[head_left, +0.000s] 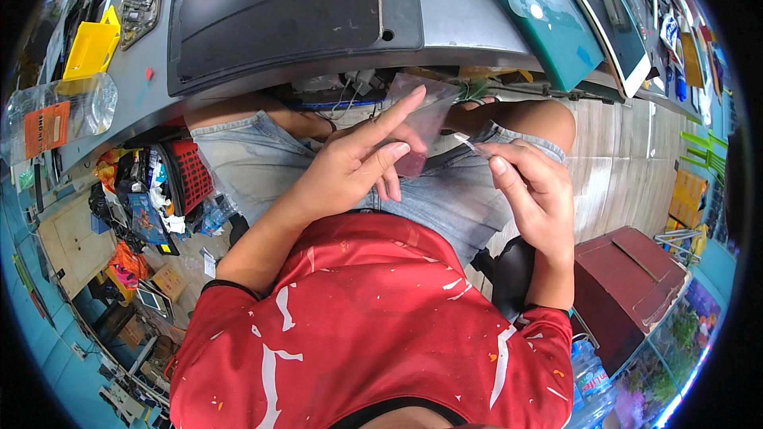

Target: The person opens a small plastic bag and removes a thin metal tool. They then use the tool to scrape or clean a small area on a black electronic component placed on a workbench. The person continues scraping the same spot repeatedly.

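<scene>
My left hand (354, 163) is over my lap, its index finger and thumb stretched out. A clear plastic sheet (427, 114) is held among its fingers, with the middle finger showing behind the film. To the right, my right hand (536, 191) pinches a small thin strip (467, 143) with a whitish tip between thumb and index finger. The tip points toward the sheet and is apart from it. Most of the strip is hidden by the fingers, so its kind is unclear.
A grey desk (453, 16) runs ahead, bearing a black mat (278, 20), a tablet-like device (608, 24) on a green mat (556, 56), and a yellow holder (91, 48). A clear bag (87, 111) hangs over its left edge. A dark red box (628, 278) stands right; clutter lies left.
</scene>
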A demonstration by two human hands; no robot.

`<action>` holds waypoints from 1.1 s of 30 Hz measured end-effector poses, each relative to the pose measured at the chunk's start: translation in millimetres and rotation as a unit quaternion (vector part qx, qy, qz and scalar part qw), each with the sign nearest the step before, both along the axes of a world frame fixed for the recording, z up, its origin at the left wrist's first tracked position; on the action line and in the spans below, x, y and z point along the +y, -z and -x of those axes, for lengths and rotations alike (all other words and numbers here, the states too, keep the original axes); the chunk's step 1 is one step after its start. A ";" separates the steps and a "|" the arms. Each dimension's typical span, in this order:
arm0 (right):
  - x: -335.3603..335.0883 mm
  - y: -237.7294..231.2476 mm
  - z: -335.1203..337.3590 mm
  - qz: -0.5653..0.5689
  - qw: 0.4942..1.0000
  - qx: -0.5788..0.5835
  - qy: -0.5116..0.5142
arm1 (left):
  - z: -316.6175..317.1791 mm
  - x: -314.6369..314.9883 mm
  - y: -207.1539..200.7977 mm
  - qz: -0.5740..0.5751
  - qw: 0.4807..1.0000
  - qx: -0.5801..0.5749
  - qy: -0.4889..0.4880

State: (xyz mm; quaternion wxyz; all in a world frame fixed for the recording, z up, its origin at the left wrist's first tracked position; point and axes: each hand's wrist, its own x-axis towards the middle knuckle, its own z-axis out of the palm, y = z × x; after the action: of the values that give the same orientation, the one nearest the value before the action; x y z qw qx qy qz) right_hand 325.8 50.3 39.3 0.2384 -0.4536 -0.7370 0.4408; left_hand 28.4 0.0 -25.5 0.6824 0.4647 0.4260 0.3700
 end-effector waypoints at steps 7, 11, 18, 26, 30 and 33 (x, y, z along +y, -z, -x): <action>-1.4 1.1 2.9 -0.008 1.000 -0.010 -0.005 | 3.2 3.8 10.8 0.042 0.996 -0.080 0.003; 0.5 0.8 2.2 -0.010 0.999 -0.011 -0.037 | -9.0 0.8 20.8 -0.037 0.997 -0.019 -0.069; 0.0 1.9 2.2 -0.016 0.999 -0.008 -0.047 | -2.2 -0.8 26.3 -0.121 0.992 -0.017 0.001; -1.0 0.7 6.7 -0.012 0.998 -0.017 -0.059 | -9.0 0.4 4.2 0.006 0.997 -0.075 -0.018; -1.3 1.4 13.5 -0.028 0.997 -0.016 -0.064 | -12.6 1.5 5.0 0.002 0.988 -0.147 -0.050; -0.8 0.8 14.6 -0.028 0.996 -0.040 -0.070 | -11.7 0.8 15.5 -0.014 0.986 -0.163 -0.043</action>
State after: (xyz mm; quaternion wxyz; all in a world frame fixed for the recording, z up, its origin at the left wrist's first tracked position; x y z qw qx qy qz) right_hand 311.2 49.5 38.5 0.1903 -0.4115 -0.7878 0.4170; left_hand 40.2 0.8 -40.9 0.7196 0.3887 0.3232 0.4761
